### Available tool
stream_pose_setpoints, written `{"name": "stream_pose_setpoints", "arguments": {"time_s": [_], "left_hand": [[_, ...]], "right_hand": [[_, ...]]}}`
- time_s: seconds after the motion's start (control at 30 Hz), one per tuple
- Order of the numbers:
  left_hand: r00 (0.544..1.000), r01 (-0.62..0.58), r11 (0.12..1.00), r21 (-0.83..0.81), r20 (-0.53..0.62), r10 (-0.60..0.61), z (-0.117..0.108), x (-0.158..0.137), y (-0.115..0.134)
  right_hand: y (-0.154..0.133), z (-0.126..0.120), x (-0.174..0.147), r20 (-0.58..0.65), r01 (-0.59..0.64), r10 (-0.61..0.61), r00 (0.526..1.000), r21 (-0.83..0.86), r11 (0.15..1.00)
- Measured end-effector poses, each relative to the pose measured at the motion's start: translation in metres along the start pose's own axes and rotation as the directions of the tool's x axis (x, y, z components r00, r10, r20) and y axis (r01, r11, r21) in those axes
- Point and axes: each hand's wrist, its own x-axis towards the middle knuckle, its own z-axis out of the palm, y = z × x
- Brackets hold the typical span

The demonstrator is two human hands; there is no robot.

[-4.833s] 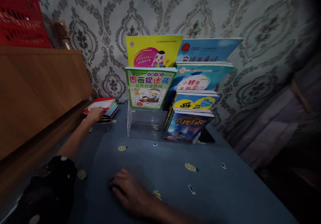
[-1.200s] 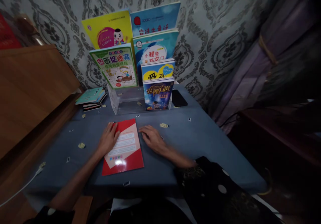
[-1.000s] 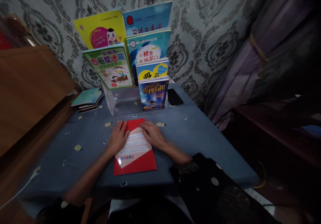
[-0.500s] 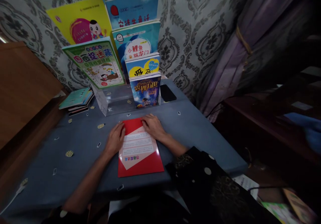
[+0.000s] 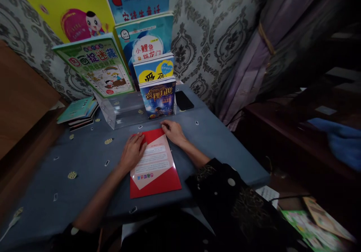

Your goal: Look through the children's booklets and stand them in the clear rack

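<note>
A red book (image 5: 166, 184) with a pale printed panel lies closed on the blue-grey tablecloth, its text upside down to me. My left hand (image 5: 133, 151) rests palm down over its upper left part, fingers stretched out across the cover. At the top right corner, my right hand (image 5: 172, 132) has its fingers bent, thumb and forefinger close together at the book's edge. Just beyond the book stands a clear acrylic rack (image 5: 124, 118), holding a green picture book (image 5: 98, 67), a dark blue book (image 5: 158, 98) and several others upright.
A stack of thin books (image 5: 77, 111) lies to the left of the rack. The black phone (image 5: 184, 100) is at its right. A white cable (image 5: 12, 223) runs over the table's left edge. A tied purple curtain (image 5: 248, 64) hangs at the right, with papers (image 5: 310, 225) below table height.
My left hand has slid from the book's left edge further onto its cover. The right hand has shifted slightly outward at the top right corner. The whole view has turned a little.
</note>
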Motion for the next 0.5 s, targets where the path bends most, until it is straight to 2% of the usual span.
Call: {"name": "stream_pose_setpoints", "arguments": {"time_s": [0.5], "left_hand": [[0.972, -0.205, 0.976, -0.076, 0.104, 0.212, 0.018, 0.048, 0.033]], "right_hand": [[0.021, 0.000, 0.014, -0.020, 0.048, -0.044, 0.999, 0.248, 0.968]]}}
